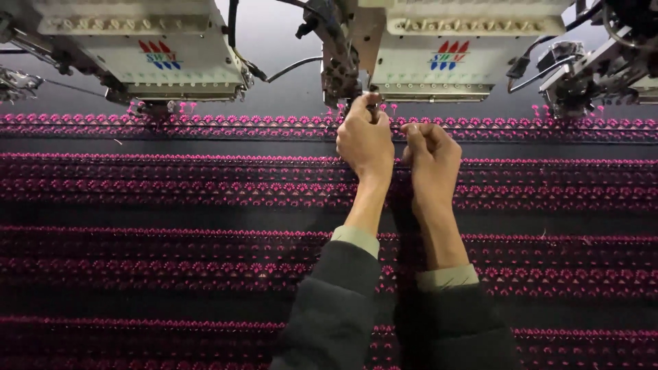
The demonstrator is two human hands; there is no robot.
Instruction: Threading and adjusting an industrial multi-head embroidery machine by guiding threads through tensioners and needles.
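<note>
1. Both forearms are stretched away from the camera over a wide dark fabric that is crossed by horizontal bands of pink embroidery and cut off at the left, right and near edges of the view.
2. The left hand is raised to the needle area of the middle embroidery head, at the far edge of the fabric; its fingertips are drawn together in a pinch at the underside of the head, but what is pinched is too small and too dark to be made out.
3. The right hand is held just beside the left, slightly nearer the camera; its fingers are curled into a loose fist, and whether a thread or anything else is clamped inside cannot be told.
4. The needles themselves are hidden behind the left hand's fingers and the dark metal parts hanging there.
5. Another embroidery head is seen toward the far left corner, and part of a third at the far right, both cut off by the top edge.
6. Dark sleeves with pale cuffs cover the arms; the elbows are out of view at the near edge.
</note>
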